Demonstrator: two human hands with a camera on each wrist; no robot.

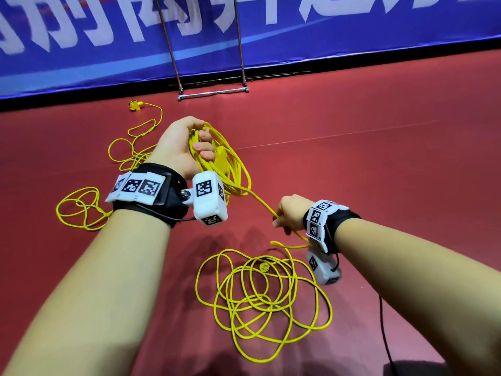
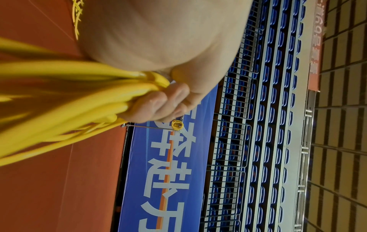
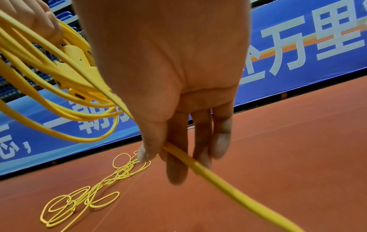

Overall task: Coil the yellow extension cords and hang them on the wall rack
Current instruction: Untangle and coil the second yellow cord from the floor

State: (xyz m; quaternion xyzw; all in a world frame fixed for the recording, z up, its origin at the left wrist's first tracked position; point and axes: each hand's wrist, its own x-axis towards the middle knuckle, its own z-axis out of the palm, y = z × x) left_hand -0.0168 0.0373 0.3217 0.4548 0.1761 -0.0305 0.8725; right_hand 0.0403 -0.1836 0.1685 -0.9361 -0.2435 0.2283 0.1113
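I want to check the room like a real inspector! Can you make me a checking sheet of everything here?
Surface: red floor, bare where shown.
Job's things: coil in left hand; loose cord pile by the feet; second cord tangled on the floor at left; metal rack at the wall.
Clutter: nothing seen.
Grippers: left hand grips the coil; right hand pinches the cord running to it.
Cables: black wire trails from the right wrist camera.
Surroundings: blue banner behind; blue seats beyond.
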